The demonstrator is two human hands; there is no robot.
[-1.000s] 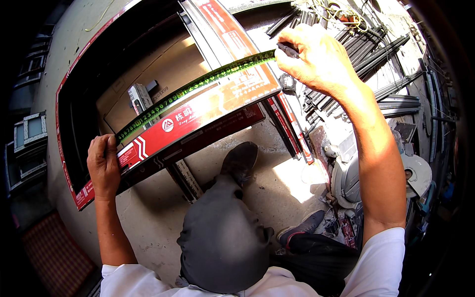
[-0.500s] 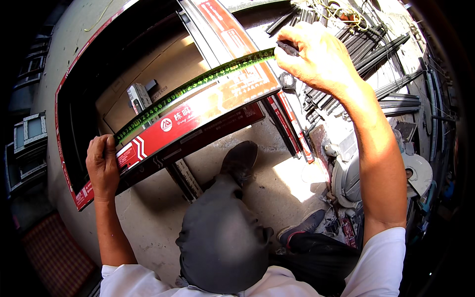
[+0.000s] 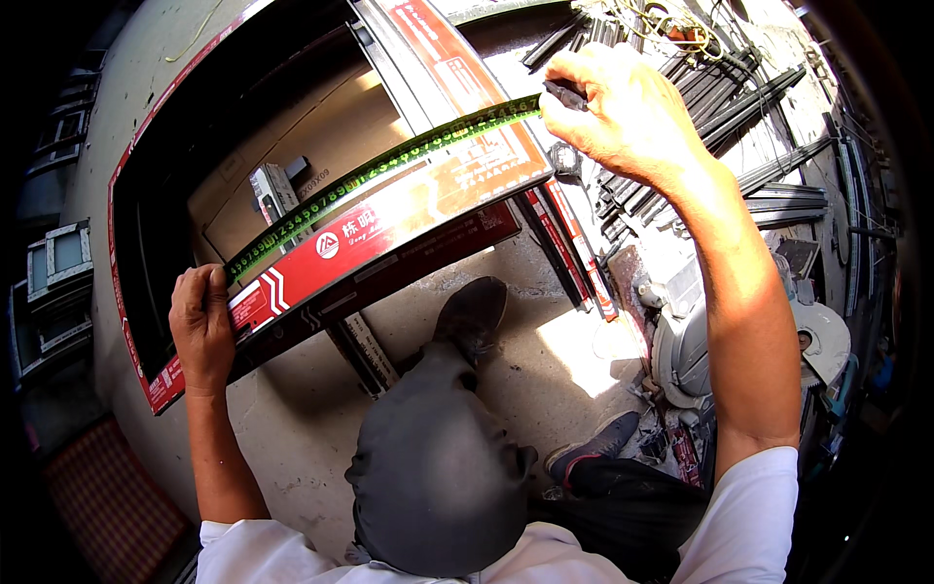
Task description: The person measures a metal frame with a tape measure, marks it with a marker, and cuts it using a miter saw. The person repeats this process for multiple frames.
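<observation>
A green tape measure (image 3: pixel 389 161) is stretched along the near rail of a frame (image 3: pixel 379 224) covered in red printed film. My left hand (image 3: pixel 202 321) is closed over the tape's left end, at the frame's near left part. At the rail's right end, my right hand (image 3: pixel 628 112) pinches a small dark piece (image 3: pixel 566 94) where the tape's other end comes in; the fingers hide most of this piece. Between the hands the tape bows slightly, marked side up. A lighter crossbar (image 3: pixel 384 63) meets the rail from the far side.
Cardboard (image 3: pixel 263 146) lies inside the frame. Dark metal profiles (image 3: pixel 720 107) are heaped at the far right, with yellow cord on top. A grey circular saw (image 3: pixel 686 341) stands near my right forearm. One dark shoe (image 3: pixel 472 316) is below the rail. Small window frames (image 3: pixel 58 263) stand at left.
</observation>
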